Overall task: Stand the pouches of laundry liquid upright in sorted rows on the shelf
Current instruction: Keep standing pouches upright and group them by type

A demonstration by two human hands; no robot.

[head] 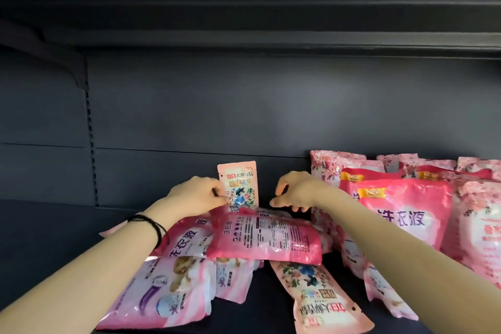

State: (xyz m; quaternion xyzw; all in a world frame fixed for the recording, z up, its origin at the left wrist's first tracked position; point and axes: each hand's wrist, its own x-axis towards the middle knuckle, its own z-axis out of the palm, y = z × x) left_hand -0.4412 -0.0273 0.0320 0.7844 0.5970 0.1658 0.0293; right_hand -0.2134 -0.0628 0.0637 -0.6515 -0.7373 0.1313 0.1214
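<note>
Fingers (217,199) of our left hand (196,195) pinch the left edge of a small pale-pink floral plastic pouch (238,184), standing upright at the back of the dark shelf (54,225). Our right hand (294,192) hovers just right of it, fingers curled and spread, gripping nothing. Glossy pink pouches (265,238) lie flat in front; taller pink pouches (401,211) stand in rows at right.

The upright pale pouch (238,184) has its foot hidden behind the dark pink pouch (267,237) lying flat. At the shelf's (54,225) right end, the rose-patterned pouch (481,228) is cut off. Small print everywhere is unreadable.
</note>
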